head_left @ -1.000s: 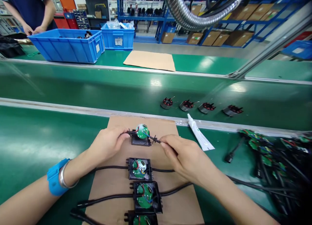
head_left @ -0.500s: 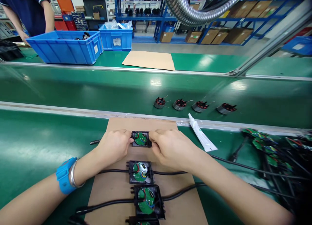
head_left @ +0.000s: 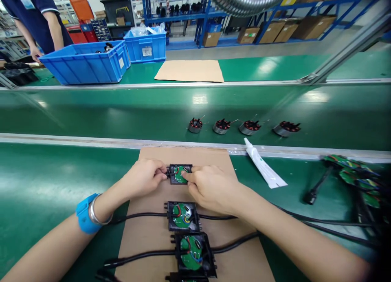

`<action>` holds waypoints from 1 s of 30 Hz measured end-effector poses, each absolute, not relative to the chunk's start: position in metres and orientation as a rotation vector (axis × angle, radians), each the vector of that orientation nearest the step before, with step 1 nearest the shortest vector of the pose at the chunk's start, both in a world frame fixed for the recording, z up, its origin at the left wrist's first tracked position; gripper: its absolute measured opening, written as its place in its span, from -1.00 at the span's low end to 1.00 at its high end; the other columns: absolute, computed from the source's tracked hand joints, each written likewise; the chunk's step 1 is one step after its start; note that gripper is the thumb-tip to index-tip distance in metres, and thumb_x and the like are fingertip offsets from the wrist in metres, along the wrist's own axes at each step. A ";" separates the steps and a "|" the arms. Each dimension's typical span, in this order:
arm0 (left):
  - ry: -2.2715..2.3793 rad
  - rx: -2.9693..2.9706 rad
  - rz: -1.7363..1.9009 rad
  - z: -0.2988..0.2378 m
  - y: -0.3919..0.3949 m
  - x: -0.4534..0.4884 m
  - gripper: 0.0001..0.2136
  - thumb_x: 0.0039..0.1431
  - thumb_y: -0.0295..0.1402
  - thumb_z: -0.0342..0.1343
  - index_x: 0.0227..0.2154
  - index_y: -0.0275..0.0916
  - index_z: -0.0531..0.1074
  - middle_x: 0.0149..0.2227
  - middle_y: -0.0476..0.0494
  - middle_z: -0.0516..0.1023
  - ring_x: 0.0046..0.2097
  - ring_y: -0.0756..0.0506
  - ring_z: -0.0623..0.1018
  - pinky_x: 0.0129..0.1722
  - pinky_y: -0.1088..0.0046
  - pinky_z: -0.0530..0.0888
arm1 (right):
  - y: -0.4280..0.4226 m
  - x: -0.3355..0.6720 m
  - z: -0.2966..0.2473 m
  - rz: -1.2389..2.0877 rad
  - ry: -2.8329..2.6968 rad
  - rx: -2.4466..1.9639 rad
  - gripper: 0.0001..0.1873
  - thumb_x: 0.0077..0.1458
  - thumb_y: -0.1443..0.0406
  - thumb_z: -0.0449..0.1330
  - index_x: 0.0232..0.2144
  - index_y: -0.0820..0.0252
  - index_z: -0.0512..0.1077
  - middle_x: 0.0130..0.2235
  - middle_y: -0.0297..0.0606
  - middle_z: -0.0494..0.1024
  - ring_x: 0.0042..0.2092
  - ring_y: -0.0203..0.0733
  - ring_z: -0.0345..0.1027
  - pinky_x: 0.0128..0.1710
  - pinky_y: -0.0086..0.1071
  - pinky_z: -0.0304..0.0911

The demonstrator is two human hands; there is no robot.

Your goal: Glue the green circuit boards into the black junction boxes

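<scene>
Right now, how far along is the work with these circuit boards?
Looks done: two black housings on the cardboard hold seated green boards. In hand: left hand and right hand grip a third housing, pressing its board. Left: a pile of loose boards with cables lies at the right.

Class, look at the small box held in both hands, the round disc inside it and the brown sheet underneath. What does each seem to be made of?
Box: probably moulded plastic, matt black with thin walls.
Disc: likely a printed circuit board, glossy green, wires attached.
Sheet: cardboard, flat matt brown with cut edges.
</scene>
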State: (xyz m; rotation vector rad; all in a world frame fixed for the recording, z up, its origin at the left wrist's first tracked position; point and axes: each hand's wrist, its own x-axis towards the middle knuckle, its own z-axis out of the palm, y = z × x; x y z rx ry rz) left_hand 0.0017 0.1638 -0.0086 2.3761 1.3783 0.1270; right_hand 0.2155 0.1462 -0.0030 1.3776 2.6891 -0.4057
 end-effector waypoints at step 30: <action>1.420 2.848 0.054 -0.030 0.113 0.019 -0.53 0.06 -0.63 -0.12 0.06 -0.31 0.29 -0.02 -0.28 0.40 -0.13 -0.17 0.48 -0.19 0.29 0.55 | 0.127 0.204 -0.001 -0.397 2.708 1.446 -0.67 0.12 0.36 -0.04 -0.24 0.29 0.51 -0.36 0.00 0.56 -0.36 0.03 0.47 -0.44 -0.28 0.18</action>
